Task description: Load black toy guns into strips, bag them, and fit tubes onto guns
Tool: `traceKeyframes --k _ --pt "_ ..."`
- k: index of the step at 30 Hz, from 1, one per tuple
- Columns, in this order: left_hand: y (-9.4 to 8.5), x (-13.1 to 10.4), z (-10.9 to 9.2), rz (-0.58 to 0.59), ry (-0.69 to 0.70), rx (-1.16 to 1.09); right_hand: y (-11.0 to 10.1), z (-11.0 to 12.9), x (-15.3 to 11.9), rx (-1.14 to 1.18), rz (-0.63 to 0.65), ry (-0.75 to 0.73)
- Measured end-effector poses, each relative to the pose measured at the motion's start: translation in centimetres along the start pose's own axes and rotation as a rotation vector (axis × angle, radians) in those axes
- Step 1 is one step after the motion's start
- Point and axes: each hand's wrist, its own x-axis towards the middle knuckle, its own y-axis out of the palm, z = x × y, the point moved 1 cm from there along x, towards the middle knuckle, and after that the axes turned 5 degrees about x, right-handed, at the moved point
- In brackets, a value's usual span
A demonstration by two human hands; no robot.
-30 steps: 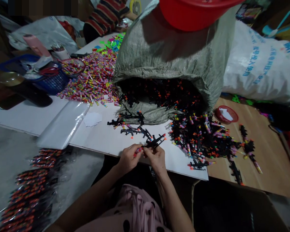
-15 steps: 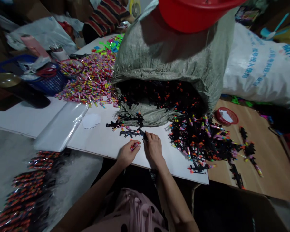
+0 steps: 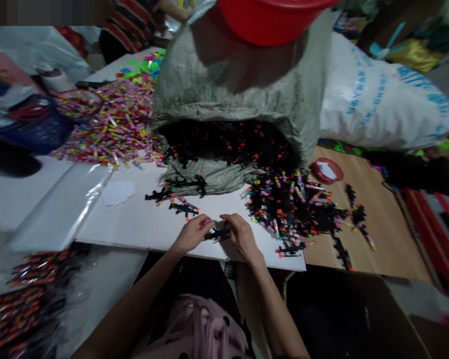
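My left hand (image 3: 190,233) is closed on a small pink candy tube (image 3: 205,223), only partly visible between the fingers. Close beside it, my right hand (image 3: 242,236) grips a black toy gun (image 3: 219,233) just above the white board (image 3: 149,234). The gun's near end reaches the left fingertips; whether tube and gun touch I cannot tell. Several more toy guns (image 3: 183,208) lie beyond my left hand, before the open mouth of a grey-green woven sack (image 3: 239,80) full of black toy guns. To the right is a heap of toy guns with coloured tubes (image 3: 295,207).
Many candy tubes (image 3: 115,119) are piled at the back left, near a blue basket (image 3: 48,129). Clear plastic bags (image 3: 63,204) and white cards (image 3: 118,192) lie at left. A red basin (image 3: 277,25) tops the sack. A person in a striped shirt (image 3: 129,25) sits behind.
My right hand has drawn a toy gun from beside the others toward me, up to my left hand. The left hand still holds the candy tube. The view has shifted right.
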Motion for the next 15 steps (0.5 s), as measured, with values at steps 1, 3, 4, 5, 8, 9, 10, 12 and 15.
traceKeyframes --k 1,3,4,5,8,9,10,12,15 --pt "0.0 -0.4 0.0 -0.034 -0.038 -0.056 -0.1 0.2 0.2 0.021 -0.018 0.021" --pt "-0.2 -1.0 0.0 -0.088 -0.083 -0.133 -0.1 0.4 0.6 0.053 -0.044 0.059" --pt "-0.3 -1.1 -0.1 -0.096 -0.081 -0.151 -0.2 0.4 0.8 0.082 -0.060 0.067" --pt "-0.4 -1.2 -0.3 -0.095 -0.071 -0.159 -0.3 0.4 1.0 0.128 -0.087 0.073" --pt "-0.5 -0.9 -0.8 -0.128 -0.095 -0.224 -0.5 0.1 1.0 0.389 -0.277 0.155" --pt "-0.4 -0.8 -1.0 -0.169 -0.126 -0.271 -0.4 0.0 0.8 0.507 -0.364 0.219" --pt "-0.3 -0.7 -1.2 -0.214 -0.153 -0.314 -0.3 0.0 0.6 0.622 -0.436 0.291" --pt "0.2 -0.4 -1.5 -0.267 -0.162 -0.348 0.5 0.2 0.2 0.792 -0.461 0.410" --pt "0.9 -0.2 -1.6 -0.221 -0.085 -0.293 1.9 1.3 -0.1 0.834 -0.353 0.495"
